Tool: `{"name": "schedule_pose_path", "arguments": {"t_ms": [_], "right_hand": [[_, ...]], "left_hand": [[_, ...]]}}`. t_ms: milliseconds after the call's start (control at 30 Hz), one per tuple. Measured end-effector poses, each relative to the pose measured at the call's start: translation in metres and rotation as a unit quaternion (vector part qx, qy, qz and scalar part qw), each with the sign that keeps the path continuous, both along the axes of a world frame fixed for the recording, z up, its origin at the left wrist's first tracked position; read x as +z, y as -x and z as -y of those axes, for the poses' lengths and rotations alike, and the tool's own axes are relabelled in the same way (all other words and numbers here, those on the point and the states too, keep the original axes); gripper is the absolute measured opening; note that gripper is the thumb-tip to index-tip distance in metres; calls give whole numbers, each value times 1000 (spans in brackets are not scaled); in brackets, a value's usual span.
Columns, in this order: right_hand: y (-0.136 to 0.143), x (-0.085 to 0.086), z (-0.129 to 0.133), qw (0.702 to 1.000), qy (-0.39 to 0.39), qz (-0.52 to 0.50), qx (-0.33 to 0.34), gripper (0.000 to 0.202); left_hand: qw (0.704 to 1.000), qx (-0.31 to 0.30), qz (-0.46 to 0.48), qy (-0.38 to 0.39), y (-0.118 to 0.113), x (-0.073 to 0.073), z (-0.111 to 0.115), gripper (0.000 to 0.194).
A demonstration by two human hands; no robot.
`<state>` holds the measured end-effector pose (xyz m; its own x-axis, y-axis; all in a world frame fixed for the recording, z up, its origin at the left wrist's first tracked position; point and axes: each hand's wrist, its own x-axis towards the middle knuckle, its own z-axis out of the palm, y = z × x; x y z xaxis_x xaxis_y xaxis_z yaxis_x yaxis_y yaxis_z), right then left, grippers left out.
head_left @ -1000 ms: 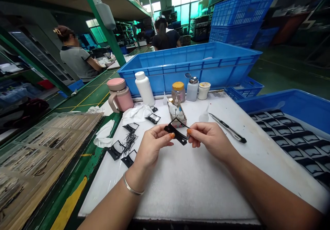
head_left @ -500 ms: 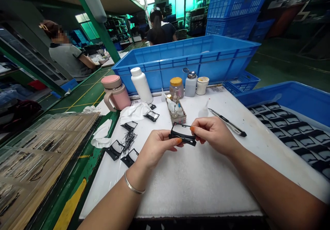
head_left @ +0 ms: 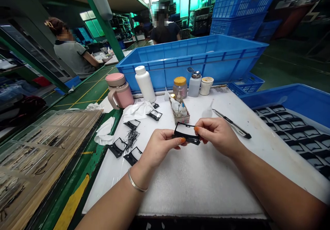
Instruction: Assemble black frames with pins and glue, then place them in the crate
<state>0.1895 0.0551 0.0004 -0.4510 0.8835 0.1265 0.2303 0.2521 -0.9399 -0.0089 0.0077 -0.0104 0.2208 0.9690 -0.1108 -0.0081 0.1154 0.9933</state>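
A black frame part (head_left: 187,138) with a see-through opening is held above the white work surface (head_left: 190,185). My left hand (head_left: 161,146) pinches its left end, thumb along the lower edge. At its right end, my right hand (head_left: 215,134) grips the frame between thumb and fingers. Several similar black frames (head_left: 118,147) lie to the left, around a small heap of thin black strips (head_left: 132,139). A black and silver cutter (head_left: 233,124) rests just beyond my right hand. Behind the held part stands a small box (head_left: 182,118) of little bottles.
A pink mug (head_left: 120,91), a white bottle (head_left: 145,84) and jars stand before a large blue crate (head_left: 190,60). Rows of black frames fill the right blue bin (head_left: 304,94). White cloths (head_left: 136,111) lie left. Two people are in the background.
The view has shifted slightly, so the bench items appear a little further right. Both hands still hold the black frame part, which looks tilted slightly differently.
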Motion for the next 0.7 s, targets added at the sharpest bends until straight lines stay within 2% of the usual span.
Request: {"name": "schedule_pose_path", "arguments": {"t_ms": [400,433,500,600,633,700], "right_hand": [[-2,1,0,1000,-2,-6,-8,22],[-5,2,-2,999,-10,-24,-31,20],[-13,2,-9,988,-45,-83,-123,16],[-29,-2,-25,935,-125,-151,-295,20],[-34,-5,-31,923,-146,-144,-325,25],[-40,-11,-43,921,-168,-92,-338,39]], "left_hand": [[1000,21,-8,-18,-1,1,0,21],[1000,27,-3,-16,-1,1,0,21],[999,40,9,-13,1,1,0,21],[998,56,21,-13,3,0,-1,22],[998,59,25,-11,4,0,-1,23],[997,63,39,-7,5,-1,-2,23]]}}
